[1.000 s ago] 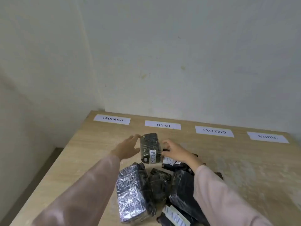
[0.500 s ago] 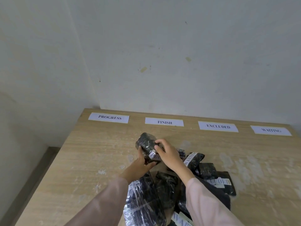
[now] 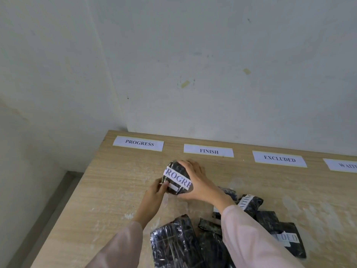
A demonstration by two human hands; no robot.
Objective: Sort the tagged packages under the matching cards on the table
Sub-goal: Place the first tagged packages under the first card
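Both hands are gripping one black wrapped package (image 3: 176,178) tagged PROGRESS, which is sitting just in front of the gap between the PROGRESS card (image 3: 138,143) and the FINISH card (image 3: 208,151). The right hand (image 3: 197,182) is wrapping over its top and far side; the left hand (image 3: 154,196) is pinching its near left edge with thumb on the tag. It is looking light and soft, its glossy film likely slippery, so clasping the bulk from opposite sides is seeming safer than pulling the tag. Behind the package, toward the person, more packages (image 3: 173,246) are lying heaped on the table (image 3: 108,190).
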